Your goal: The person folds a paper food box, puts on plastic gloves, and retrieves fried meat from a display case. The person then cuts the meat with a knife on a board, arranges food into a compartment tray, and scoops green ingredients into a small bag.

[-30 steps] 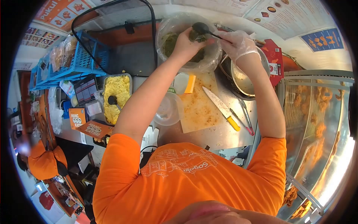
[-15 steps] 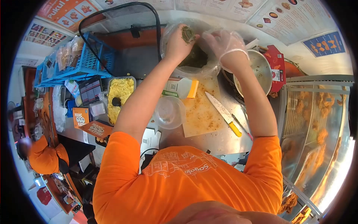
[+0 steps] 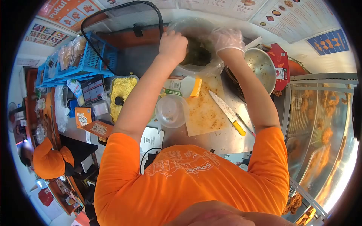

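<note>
A clear plastic bag [image 3: 209,69] with dark green contents [image 3: 198,52] stands spread wide at the back of the counter. My bare left hand [image 3: 173,47] is closed at the bag's left rim, its fingertips turned away from me. On the opposite rim, my right hand [image 3: 228,39], in a clear plastic glove, has its fingers curled over the bag's edge. Nearer to me is a round clear plastic tub [image 3: 171,110]. Beside it lies a crumb-covered sheet [image 3: 203,116], with a yellow-handled knife [image 3: 228,113] along its right side.
A metal bowl [image 3: 264,69] stands beside my right forearm. Left of my left arm are a tray of yellow food [image 3: 122,90], orange boxes [image 3: 100,128] and a blue crate [image 3: 75,67]. A glass case [image 3: 316,128] of fried food is at right; a co-worker [image 3: 52,158] is far left.
My left hand has moved left and slightly down, away from my right hand. The green clump seen by it earlier is out of sight. The bag's mouth is wider.
</note>
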Available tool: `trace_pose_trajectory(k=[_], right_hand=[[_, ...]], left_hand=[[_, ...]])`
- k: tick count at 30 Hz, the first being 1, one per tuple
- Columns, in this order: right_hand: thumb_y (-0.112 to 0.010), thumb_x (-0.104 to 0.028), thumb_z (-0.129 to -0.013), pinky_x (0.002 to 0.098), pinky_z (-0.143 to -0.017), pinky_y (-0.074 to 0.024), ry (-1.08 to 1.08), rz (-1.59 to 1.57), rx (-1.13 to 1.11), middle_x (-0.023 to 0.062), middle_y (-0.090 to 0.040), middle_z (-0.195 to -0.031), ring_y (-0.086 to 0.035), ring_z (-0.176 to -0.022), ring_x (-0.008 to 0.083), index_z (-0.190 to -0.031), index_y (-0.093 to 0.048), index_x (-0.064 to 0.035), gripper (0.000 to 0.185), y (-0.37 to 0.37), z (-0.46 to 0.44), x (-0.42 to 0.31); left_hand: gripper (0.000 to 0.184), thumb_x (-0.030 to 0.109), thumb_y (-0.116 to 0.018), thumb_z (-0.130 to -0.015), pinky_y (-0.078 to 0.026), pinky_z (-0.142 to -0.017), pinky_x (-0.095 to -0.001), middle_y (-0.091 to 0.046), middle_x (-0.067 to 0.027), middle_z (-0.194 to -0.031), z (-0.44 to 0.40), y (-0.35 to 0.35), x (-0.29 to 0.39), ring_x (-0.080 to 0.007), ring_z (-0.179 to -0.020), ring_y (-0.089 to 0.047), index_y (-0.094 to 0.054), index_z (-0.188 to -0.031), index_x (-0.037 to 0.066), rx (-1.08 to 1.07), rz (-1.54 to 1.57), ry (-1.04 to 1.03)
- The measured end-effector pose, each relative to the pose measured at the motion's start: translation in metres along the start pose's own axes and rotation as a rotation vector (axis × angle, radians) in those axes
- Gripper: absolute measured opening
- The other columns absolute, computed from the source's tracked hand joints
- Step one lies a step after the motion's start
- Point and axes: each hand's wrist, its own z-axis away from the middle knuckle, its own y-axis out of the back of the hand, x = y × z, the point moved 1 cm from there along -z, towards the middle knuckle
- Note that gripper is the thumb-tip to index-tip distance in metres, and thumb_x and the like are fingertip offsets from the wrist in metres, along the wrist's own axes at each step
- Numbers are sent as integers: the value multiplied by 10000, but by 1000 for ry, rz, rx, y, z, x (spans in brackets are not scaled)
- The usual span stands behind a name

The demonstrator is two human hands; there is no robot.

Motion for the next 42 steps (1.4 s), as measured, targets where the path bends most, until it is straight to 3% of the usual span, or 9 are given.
trace_pose_trajectory(k=[5,8,15,18,21,27,31,36,42], right_hand=[[-536,-320,-954,450,-1004,-395,-101,-60,-101,101,-706,-1054,-625,-1079,316,-997,-741,-153,267,1,1,18],[-541,-331,-951,436,-1001,-396,-158,-46,-35,109,-708,-1047,-625,-1092,300,-988,-741,-149,273,12,5,19],[-537,-360,-963,434,-993,-408,-106,-102,-162,116,-710,-1058,-640,-1083,282,-1029,-747,-149,306,30,9,-4],[-557,-312,-948,452,-985,-419,-146,-182,-163,115,-708,-1058,-623,-1069,309,-1040,-732,-159,250,30,16,-8],[-548,-313,-956,447,-973,-433,-114,-252,-261,113,-702,-1059,-626,-1062,314,-1028,-731,-160,249,45,19,-16],[-569,-292,-936,437,-916,-469,74,-303,-181,142,-713,-962,-656,-977,340,-965,-749,-110,258,90,55,-44],[-579,-208,-911,487,-852,-470,337,-319,47,156,-682,-868,-624,-960,364,-913,-726,-80,195,116,99,-73],[-605,-181,-904,442,-754,-503,317,-652,-101,197,-677,-892,-632,-851,404,-947,-713,-40,183,140,179,-125],[-698,-75,-891,297,-787,-520,34,-1477,-333,67,-705,-909,-641,-839,148,-1001,-719,-4,133,67,292,-225]], left_hand=[[562,126,-673,-841,-512,-830,-461,-676,-107,-1100,-3,-13,17,-319,-977,-649,-525,-1383,137,194,-43,-204],[595,111,-681,-834,-509,-839,-421,-672,-98,-1100,-8,6,15,-307,-962,-651,-511,-1403,138,235,625,41],[1186,184,-771,-833,-303,-1156,-384,-166,-181,-1644,3,-32,35,-343,-1481,-279,159,-1562,88,57,1233,151],[1131,184,-774,-804,-340,-1139,-400,-412,-203,-1523,25,-18,33,-378,-1420,-373,40,-1581,71,338,1022,299],[1012,206,-754,-826,-457,-1006,-349,-652,-151,-1259,41,-5,21,-309,-1273,-566,-100,-1587,70,-4,1245,343],[946,226,-753,-862,-332,-1134,-384,-387,-271,-1521,95,10,51,-344,-1422,-389,-165,-1588,84,514,608,283],[403,153,-719,-901,-474,-971,-330,-674,-106,-1193,160,1,48,-185,-1127,-613,-594,-1255,9,531,1452,136],[146,149,-696,-927,-489,-813,-281,-687,-42,-954,286,4,66,-125,-897,-622,-670,-965,11,571,1404,269],[77,67,-607,-967,-482,-736,-262,-623,-47,-873,440,-6,72,-106,-801,-588,-595,-1007,3,657,1470,233]])
